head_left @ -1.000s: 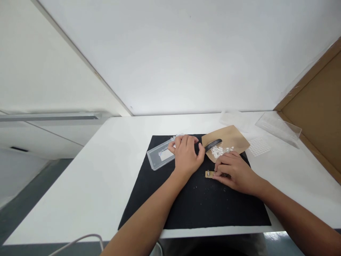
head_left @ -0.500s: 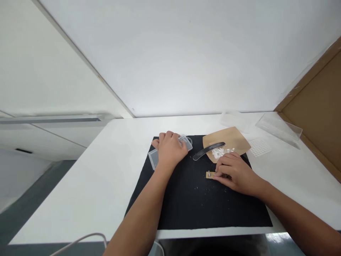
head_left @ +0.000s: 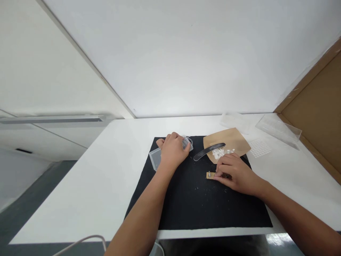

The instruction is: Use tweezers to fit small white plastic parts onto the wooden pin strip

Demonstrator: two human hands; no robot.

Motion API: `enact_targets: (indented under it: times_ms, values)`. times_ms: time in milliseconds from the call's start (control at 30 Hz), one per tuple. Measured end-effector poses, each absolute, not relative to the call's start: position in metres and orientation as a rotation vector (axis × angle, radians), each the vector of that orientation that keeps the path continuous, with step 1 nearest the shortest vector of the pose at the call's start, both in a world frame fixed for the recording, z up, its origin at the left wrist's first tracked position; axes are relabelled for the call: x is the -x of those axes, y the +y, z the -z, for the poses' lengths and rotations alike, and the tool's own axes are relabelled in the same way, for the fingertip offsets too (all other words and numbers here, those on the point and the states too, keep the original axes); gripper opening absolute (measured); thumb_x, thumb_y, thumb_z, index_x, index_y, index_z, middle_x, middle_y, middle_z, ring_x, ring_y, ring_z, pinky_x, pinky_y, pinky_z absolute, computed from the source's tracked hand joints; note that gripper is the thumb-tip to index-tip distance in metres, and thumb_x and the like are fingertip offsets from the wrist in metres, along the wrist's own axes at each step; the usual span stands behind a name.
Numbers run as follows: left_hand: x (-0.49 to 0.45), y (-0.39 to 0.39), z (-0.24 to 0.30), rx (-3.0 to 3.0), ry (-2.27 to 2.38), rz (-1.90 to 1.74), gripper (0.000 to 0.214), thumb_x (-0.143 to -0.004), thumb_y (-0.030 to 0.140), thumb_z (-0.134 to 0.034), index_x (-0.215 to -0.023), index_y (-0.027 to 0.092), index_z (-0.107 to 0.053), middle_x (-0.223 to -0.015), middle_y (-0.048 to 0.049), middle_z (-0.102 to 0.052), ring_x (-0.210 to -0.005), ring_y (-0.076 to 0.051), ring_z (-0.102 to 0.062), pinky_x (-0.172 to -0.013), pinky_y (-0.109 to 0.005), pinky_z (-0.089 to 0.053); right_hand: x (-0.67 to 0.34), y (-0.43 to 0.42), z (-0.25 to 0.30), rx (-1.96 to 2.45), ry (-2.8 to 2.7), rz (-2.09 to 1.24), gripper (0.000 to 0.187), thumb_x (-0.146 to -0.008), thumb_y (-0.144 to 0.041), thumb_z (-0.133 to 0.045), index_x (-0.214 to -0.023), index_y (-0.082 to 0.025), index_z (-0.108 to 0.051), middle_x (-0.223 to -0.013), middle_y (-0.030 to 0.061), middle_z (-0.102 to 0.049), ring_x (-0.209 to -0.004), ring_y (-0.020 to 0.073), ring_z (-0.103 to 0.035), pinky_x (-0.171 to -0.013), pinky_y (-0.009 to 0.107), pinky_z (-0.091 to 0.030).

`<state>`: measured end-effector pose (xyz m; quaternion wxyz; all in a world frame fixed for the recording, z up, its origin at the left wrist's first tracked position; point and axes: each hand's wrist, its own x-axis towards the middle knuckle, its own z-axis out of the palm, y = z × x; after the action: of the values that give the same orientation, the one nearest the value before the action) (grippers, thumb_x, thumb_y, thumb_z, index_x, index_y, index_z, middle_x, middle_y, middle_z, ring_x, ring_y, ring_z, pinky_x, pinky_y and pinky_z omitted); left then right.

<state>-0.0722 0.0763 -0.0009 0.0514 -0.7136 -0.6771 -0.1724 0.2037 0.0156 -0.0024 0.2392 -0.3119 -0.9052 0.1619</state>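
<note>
My left hand [head_left: 172,148] lies over a clear plastic compartment box [head_left: 187,143] at the far side of the black mat. Its fingers are bent down into the box and their tips are hidden; the thumb is at the box's right side. The box's clear lid [head_left: 155,157] lies folded out to the left. In a pinch, my right hand [head_left: 232,171] grips a small tan strip [head_left: 210,175] on the mat. A short metal post [head_left: 209,174] stands at the strip's left end; the right part is hidden behind the fingers.
A dark curved nail file [head_left: 209,151] rests partly on brown paper [head_left: 226,137], beside white bits [head_left: 222,153]. To the right lie a sheet of round white dots [head_left: 259,147] and a clear plastic tray [head_left: 278,129]. A cardboard panel [head_left: 314,103] stands at the right edge of the white table [head_left: 101,185].
My left hand has shifted a little to the right over the box, its thumb now nearer the right edge. The right hand and the strip have stayed put.
</note>
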Motion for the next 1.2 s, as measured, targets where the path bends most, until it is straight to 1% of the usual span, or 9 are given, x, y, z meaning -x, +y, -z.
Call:
enact_targets:
  times_ms: [133,300,400,700,833,1033,1200]
  values:
    - [0.069,0.076,0.000,2.166,-2.064,0.500,0.029,-0.095,0.041,-0.058,-0.096,0.020,-0.078,-0.105,-0.0147,-0.070,-0.103,-0.035,-0.061,-0.086,-0.049,-0.035,-0.204,0.016,0.003,0.859,-2.488,-0.447,0.018,-0.099,-0.030,-0.069,-0.084,-0.021,-0.065,-0.091,0.0034,-0.066,-0.086,0.0191,-0.058,-0.083,0.037,-0.038]
    - [0.069,0.076,0.003,2.153,-1.958,0.496,0.035,-0.101,0.040,-0.050,-0.093,0.019,-0.077,-0.097,-0.0146,-0.071,-0.100,-0.034,-0.061,-0.092,-0.052,-0.032,-0.203,0.015,0.002,0.860,-2.485,-0.461,0.019,-0.100,-0.031,-0.068,-0.084,-0.021,-0.065,-0.091,0.0034,-0.066,-0.086,0.0188,-0.057,-0.084,0.037,-0.037]
    - [0.070,0.077,0.005,2.142,-1.913,0.491,0.036,-0.102,0.039,-0.048,-0.092,0.019,-0.076,-0.096,-0.0143,-0.072,-0.098,-0.033,-0.063,-0.094,-0.053,-0.030,-0.203,0.015,0.001,0.861,-2.480,-0.474,0.019,-0.100,-0.030,-0.068,-0.084,-0.021,-0.064,-0.090,0.0031,-0.066,-0.086,0.0186,-0.057,-0.084,0.037,-0.037]
    - [0.076,0.081,0.003,2.180,-1.850,0.461,0.044,-0.108,0.041,-0.038,-0.096,0.019,-0.074,-0.089,-0.0122,-0.076,-0.087,-0.029,-0.067,-0.100,-0.048,-0.028,-0.204,0.016,0.001,0.868,-2.484,-0.497,0.018,-0.099,-0.030,-0.069,-0.084,-0.021,-0.064,-0.090,0.0023,-0.065,-0.086,0.0181,-0.057,-0.082,0.036,-0.037]
    - [0.080,0.085,0.005,2.149,-1.894,0.456,0.045,-0.109,0.039,-0.035,-0.095,0.019,-0.073,-0.085,-0.0121,-0.076,-0.084,-0.028,-0.067,-0.100,-0.047,-0.028,-0.203,0.016,0.001,0.859,-2.483,-0.484,0.019,-0.099,-0.030,-0.069,-0.084,-0.021,-0.064,-0.089,0.0026,-0.065,-0.085,0.0183,-0.057,-0.081,0.036,-0.037]
    - [0.085,0.089,0.007,2.151,-1.974,0.509,0.034,-0.106,0.037,-0.042,-0.100,0.021,-0.072,-0.089,-0.0097,-0.078,-0.089,-0.028,-0.068,-0.101,-0.047,-0.027,-0.204,0.016,0.001,0.865,-2.488,-0.512,0.018,-0.099,-0.028,-0.069,-0.083,-0.021,-0.063,-0.089,0.0020,-0.065,-0.085,0.0178,-0.057,-0.082,0.036,-0.037]
    - [0.088,0.090,0.008,2.156,-1.979,0.519,0.037,-0.107,0.038,-0.043,-0.100,0.024,-0.076,-0.096,-0.0091,-0.079,-0.099,-0.030,-0.067,-0.099,-0.048,-0.028,-0.203,0.016,0.002,0.863,-2.481,-0.508,0.019,-0.098,-0.029,-0.070,-0.083,-0.021,-0.063,-0.089,0.0021,-0.064,-0.085,0.0181,-0.056,-0.082,0.036,-0.037]
